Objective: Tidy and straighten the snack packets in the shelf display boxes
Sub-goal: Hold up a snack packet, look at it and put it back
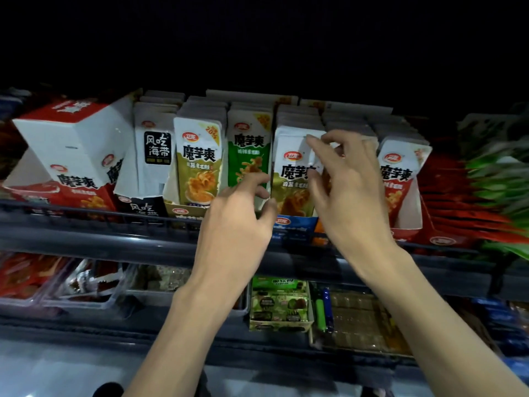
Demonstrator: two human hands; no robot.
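Rows of upright snack packets stand in display boxes on the upper shelf. My right hand (349, 184) pinches the right edge of the front olive-and-white packet (292, 170), index finger up at its top edge and thumb lower down. My left hand (237, 222) reaches to the bottom of the green packet (248, 156); its loosely bent fingers touch the packet and the thumb stays apart by the box front. Left of these stand another olive packet row (197, 161) and a black-and-white seaweed row (156, 156). A red-and-white packet (396, 179) fronts the row to the right.
A white and red box (71, 144) lies tilted at the far left of the shelf. A dark rail (100, 216) runs along the shelf front. Red and green packets (486, 202) fill the far right. The lower shelf holds clear bins (80, 293) and a green box (279, 305).
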